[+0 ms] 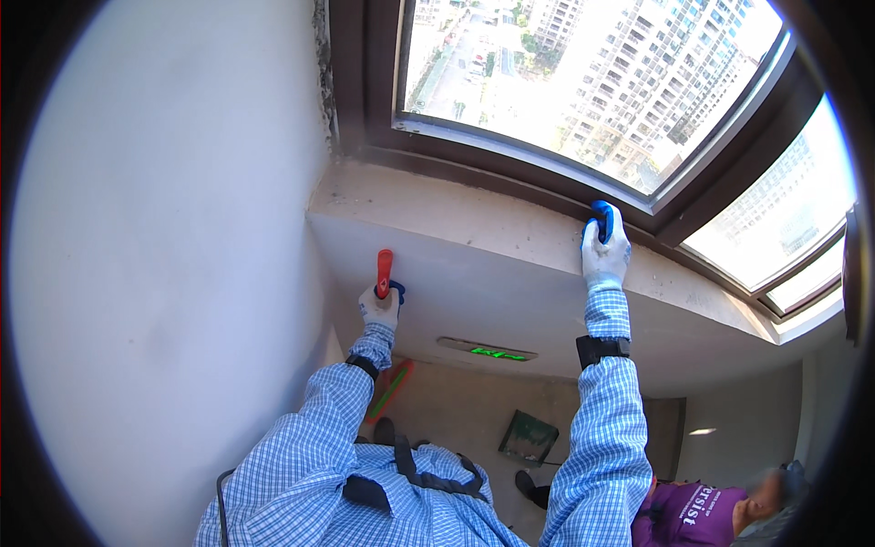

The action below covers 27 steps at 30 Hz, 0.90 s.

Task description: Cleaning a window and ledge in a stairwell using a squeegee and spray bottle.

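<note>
My left hand (380, 305), in a white glove with blue coating, is closed round a tool with a red handle (385, 267). The handle points up toward the sill; the rest of the tool is hidden, so its kind does not show. My right hand (605, 246), gloved alike, rests over the pale window sill (456, 214), its curled fingertips against the bottom of the dark brown window frame (510, 175). Whether anything small is in those fingers cannot be made out.
A white wall (173, 228) rises close on my left. Below the sill, a green-lit sign (488, 350) is on the wall. A red-and-green long object (390, 392) and a dark rectangular panel (529, 438) are lower down. A person in a purple shirt (697, 515) is at lower right.
</note>
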Tool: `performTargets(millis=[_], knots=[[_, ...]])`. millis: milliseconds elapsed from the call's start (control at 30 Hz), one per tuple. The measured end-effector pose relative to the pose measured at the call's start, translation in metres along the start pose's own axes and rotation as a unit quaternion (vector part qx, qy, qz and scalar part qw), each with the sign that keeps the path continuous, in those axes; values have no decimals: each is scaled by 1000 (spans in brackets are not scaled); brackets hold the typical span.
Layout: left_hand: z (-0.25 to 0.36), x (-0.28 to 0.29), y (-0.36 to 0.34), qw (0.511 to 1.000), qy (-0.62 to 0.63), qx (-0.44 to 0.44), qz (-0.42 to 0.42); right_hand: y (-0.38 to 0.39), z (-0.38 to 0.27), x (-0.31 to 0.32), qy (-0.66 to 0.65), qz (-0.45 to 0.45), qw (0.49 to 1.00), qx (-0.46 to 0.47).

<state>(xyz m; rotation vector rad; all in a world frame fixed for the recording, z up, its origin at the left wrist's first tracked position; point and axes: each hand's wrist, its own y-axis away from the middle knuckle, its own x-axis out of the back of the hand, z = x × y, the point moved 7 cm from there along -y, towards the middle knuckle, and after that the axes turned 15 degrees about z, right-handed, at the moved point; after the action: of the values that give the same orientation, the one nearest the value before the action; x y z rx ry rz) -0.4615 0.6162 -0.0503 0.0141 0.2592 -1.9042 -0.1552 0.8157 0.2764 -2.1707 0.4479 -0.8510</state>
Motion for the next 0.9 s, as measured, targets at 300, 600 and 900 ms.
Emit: performTargets(millis=[300,600,900], knots=[[-1,0,1,1000,11,28,0,0,-3,2,20,-1,1000,-4],[8,1,3,999,14,44,10,1,-2,2,11,0,1000,-5],[4,2,2,999,5,36,10,-1,-1,2,2,2,1000,-3]])
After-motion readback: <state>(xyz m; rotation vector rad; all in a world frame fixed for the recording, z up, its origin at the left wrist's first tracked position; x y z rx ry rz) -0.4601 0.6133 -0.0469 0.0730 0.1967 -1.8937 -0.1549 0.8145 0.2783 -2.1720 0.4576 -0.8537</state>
